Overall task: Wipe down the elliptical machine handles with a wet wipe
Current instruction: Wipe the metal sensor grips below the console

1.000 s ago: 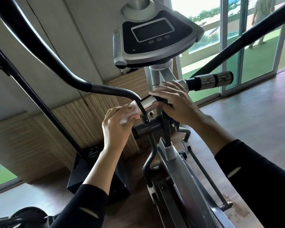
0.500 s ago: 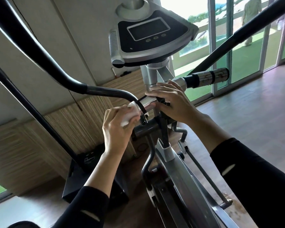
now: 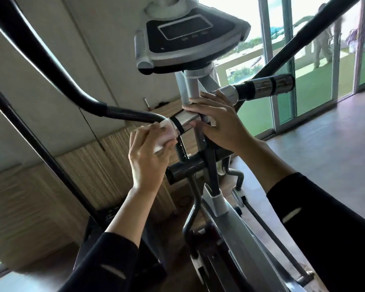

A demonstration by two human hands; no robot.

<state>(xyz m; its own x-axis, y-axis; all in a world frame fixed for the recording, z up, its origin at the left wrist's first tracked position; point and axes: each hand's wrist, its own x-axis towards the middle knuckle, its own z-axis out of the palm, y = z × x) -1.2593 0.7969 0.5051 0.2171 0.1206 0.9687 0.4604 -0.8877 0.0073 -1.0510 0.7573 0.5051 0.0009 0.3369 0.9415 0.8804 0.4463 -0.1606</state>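
My left hand [image 3: 147,158] grips a white wet wipe [image 3: 166,133] and presses it around the inner end of the left fixed handle [image 3: 124,113], a black bar with a metal sensor sleeve [image 3: 184,121]. My right hand [image 3: 217,121] rests on the centre post beside that sleeve, fingers spread over it and thumb below. The right fixed handle [image 3: 263,86], black with shiny metal bands, sticks out to the right past my right hand. Two long black swing handles [image 3: 36,51] [image 3: 303,32] rise on either side.
The grey console [image 3: 185,36] with its screen sits above the hands. The silver frame [image 3: 240,234] and crank parts run down toward me. Glass sliding doors [image 3: 287,81] stand at the right, with a person outside on the grass. A black box [image 3: 105,224] sits on the wood floor.
The left hand with the wipe has stayed at the inner end of the left handle, shifting only slightly. The right hand keeps its place on the post. My head has moved closer.
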